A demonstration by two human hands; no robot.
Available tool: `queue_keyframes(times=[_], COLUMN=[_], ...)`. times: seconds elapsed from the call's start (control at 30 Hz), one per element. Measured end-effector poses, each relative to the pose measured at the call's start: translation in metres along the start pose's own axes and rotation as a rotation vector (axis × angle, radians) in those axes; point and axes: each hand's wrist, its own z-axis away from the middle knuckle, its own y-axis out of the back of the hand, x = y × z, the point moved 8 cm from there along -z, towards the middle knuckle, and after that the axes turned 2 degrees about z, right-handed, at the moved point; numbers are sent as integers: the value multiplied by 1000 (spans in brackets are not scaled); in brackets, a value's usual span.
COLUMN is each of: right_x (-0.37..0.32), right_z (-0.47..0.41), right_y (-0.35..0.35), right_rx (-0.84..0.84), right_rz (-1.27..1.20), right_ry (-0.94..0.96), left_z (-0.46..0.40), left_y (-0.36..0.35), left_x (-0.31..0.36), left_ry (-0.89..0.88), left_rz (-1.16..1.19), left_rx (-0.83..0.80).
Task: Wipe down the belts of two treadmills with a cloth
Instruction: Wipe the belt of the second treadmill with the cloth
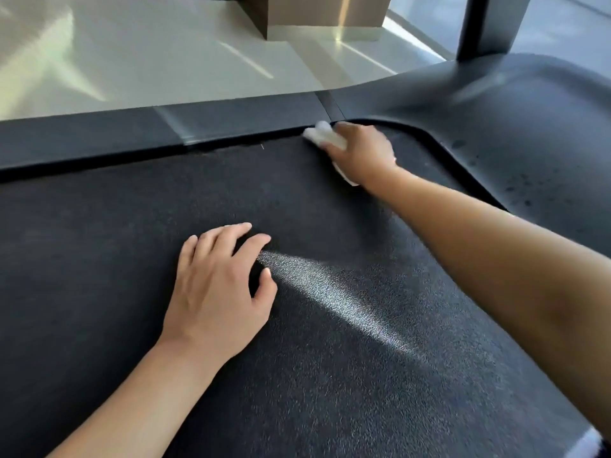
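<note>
belt (139, 233): black, rough surface that fills the near part of the view; a narrow band of light crosses it from the middle to the lower right.
left hand (218, 285): it rests on the belt near the middle, palm down, fingers spread and a little bent, holding nothing; i judge it is there to support the body while the person leans forward.
right arm: stretched across the belt from the lower right to the far corner, so the reach is long.
right hand (362, 153): fingers are curled over the cloth and press it down on the belt, at the far edge.
cloth (322, 133): white, crumpled, mostly under the right hand; one end sticks out toward the side rail, touching the seam, probably to clean the edge where dust gathers.
side rail (99, 137): dark strip just beyond the belt.
motor cover (529, 120): dark plastic at the far right, with small spots on it.
upright post (486, 24): rises from the cover.
floor (132, 61): pale and shiny, beyond the rail.
second treadmill: not in view.
</note>
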Motion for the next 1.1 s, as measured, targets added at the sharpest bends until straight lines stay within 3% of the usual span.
queue_keyframes(times=[0.1, 0.23, 0.3, 0.4, 0.5, 0.67, 0.8, 0.9, 0.97, 1.1], right_x=[94, 60, 11, -79, -114, -35, 95, 141, 139, 118], right_z=[-7, 9, 25, 72, 114, 136, 166, 205, 242, 299], right_y=[24, 26, 19, 2, 3, 22, 55, 75, 75, 75], right_rx=[123, 116, 82, -18, -81, -101, -1, 37, 23, -26], right_rz=[6, -7, -53, -101, -188, -153, -6, 36, 4, -34], right_ry=[-253, -250, -160, 176, 369, 199, -105, -202, -153, 130], left_z=[0, 0, 1, 1, 3, 11, 12, 9, 0, -15], left_y=[0, 1, 3, 3, 4, 3, -8, -25, -36, -44], left_x=[0, 1, 3, 3, 5, 18, 28, 58, 77, 93], left_ry=[5, 10, 7, -6, -35, -159, -162, -217, -252, -266], left_rz=[-3, -3, 2, 19, 36, 63, 53, 67, 76, 99], left_rx=[3, -4, 5, 1, 12, 36, -52, -141, -172, -132])
